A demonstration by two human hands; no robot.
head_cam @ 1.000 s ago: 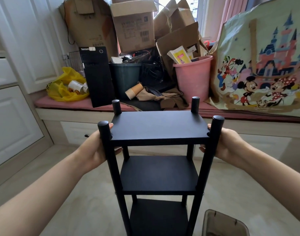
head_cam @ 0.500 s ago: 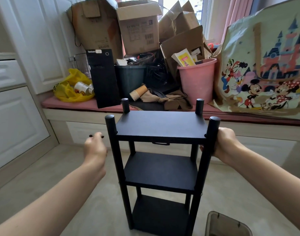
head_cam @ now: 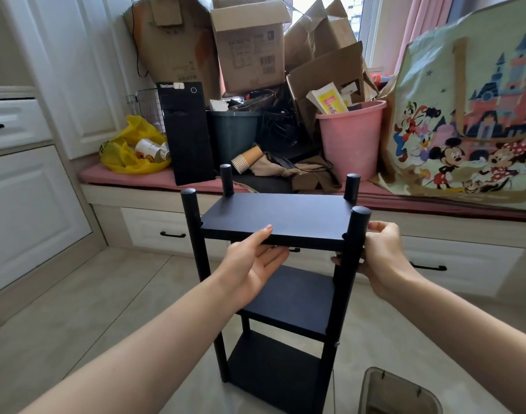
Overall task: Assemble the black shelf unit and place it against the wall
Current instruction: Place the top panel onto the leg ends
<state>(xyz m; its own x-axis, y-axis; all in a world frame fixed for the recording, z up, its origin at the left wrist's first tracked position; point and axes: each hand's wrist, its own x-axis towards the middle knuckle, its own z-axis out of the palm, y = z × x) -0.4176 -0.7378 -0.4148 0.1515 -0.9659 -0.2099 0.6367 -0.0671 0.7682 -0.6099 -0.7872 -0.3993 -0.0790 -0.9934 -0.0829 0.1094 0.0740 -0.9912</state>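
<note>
The black shelf unit [head_cam: 285, 216] stands upright on the floor in front of me, with three boards and round posts at its corners. My left hand [head_cam: 252, 264] holds the front edge of the top board, thumb on top and fingers underneath. My right hand [head_cam: 381, 252] grips the near right post just below the top board, its fingers wrapped around the post.
A window bench with a pink cushion [head_cam: 127, 177] runs behind the shelf, crowded with cardboard boxes [head_cam: 249, 49], a black computer tower [head_cam: 187, 132], a pink bucket [head_cam: 351, 138] and a cartoon-print bag [head_cam: 470, 121]. White cabinets [head_cam: 26, 204] stand at left. A grey bin [head_cam: 399, 392] sits near right.
My left hand let go of the near left post, swung away, then came to the front edge of the top board. The shelf turned slightly. My right hand stayed on its post.
</note>
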